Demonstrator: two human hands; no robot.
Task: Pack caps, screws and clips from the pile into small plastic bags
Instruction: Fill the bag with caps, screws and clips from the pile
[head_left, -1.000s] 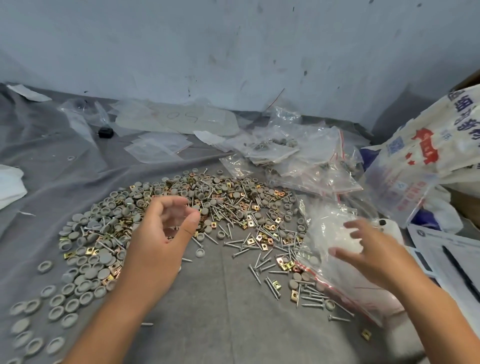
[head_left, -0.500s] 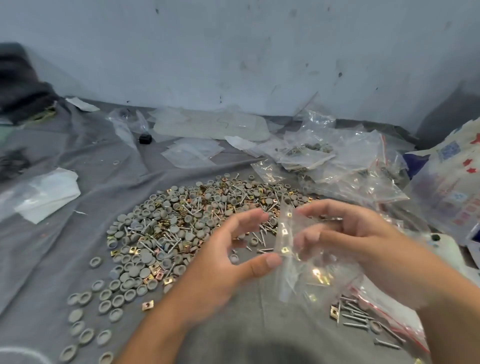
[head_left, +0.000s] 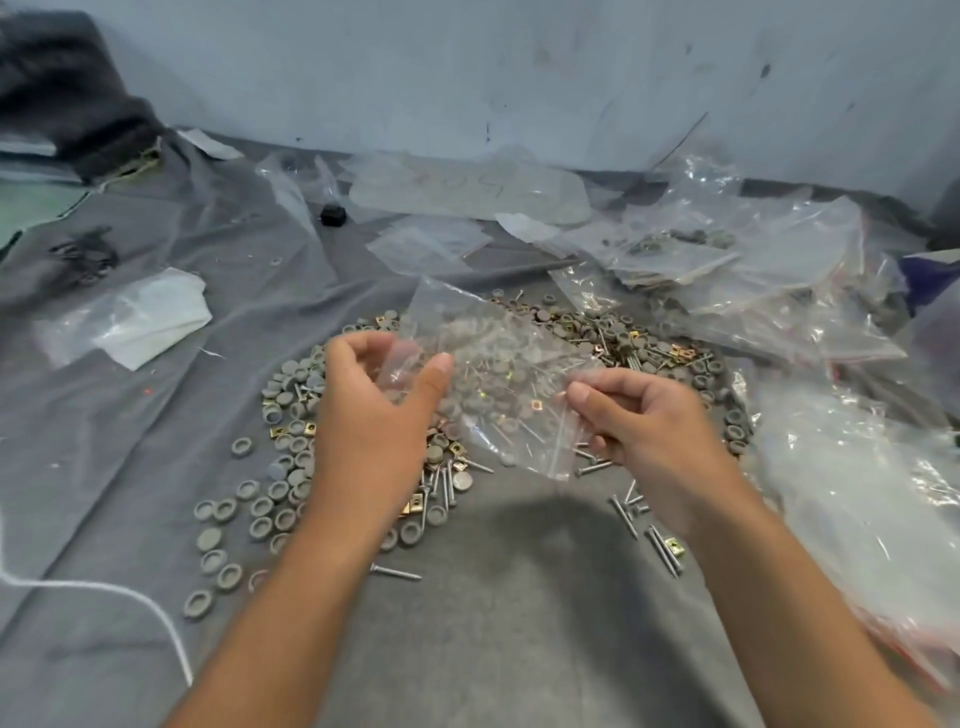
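A: Where is the small plastic bag (head_left: 498, 384) held relative to the pile (head_left: 519, 395)?

B: It is held flat just above the pile on the grey cloth (head_left: 519, 597), its long axis stretched between the 2 hands, so caps, screws and clips are seen through it.

A: And the hands?

B: The left hand (head_left: 376, 410) is curled, 1 edge pinched between thumb and fingers. The right hand (head_left: 644, 415) is likewise closed on the opposite edge. Neither is clearly nearer the pile. The mouth probably has to be parted first.

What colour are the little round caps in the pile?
The caps are grey, shown best in the head view.
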